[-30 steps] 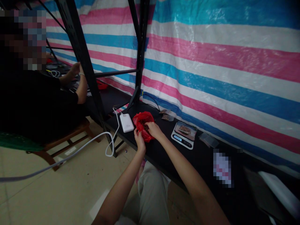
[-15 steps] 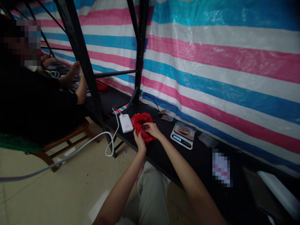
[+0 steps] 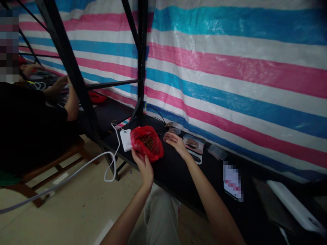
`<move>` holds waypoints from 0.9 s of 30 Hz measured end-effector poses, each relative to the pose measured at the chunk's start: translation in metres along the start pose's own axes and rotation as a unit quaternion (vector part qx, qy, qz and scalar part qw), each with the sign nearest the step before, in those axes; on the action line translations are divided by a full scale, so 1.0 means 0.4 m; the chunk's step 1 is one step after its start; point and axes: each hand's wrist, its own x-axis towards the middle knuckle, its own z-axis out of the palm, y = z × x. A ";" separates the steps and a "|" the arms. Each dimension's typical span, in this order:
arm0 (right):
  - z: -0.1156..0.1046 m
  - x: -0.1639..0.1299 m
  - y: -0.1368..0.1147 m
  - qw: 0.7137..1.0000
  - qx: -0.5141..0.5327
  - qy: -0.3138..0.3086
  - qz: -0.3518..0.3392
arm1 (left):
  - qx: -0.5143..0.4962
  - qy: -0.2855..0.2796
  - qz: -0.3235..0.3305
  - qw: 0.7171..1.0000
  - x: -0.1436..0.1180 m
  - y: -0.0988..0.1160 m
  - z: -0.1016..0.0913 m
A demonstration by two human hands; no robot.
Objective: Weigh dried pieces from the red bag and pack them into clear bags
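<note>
The left hand [image 3: 143, 164] grips the crumpled red plastic bag [image 3: 146, 143] from below, its mouth propped open and tipped up so the dark reddish-brown dried bits [image 3: 147, 141] inside show and stay in, with the white power bank [image 3: 125, 139] just beyond on the black bench top [image 3: 176, 173]. The right hand [image 3: 176, 142] has its fingers pinched on something small, too blurred to name, midway between the bag and the small digital scale [image 3: 194, 145] bearing a clear packet. No brand, label or writing can be read.
</note>
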 end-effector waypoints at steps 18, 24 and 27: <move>-0.488 -0.243 0.049 0.936 -0.212 0.277 0.036 | -0.023 -0.623 0.143 0.769 -0.023 -0.032 0.598; -0.488 -0.219 0.037 0.905 -0.362 0.220 0.033 | 0.014 -0.716 0.084 0.693 -0.022 -0.046 0.636; -0.476 -0.203 0.010 0.867 -0.457 0.197 0.035 | -0.031 -0.667 0.088 0.739 -0.025 -0.059 0.624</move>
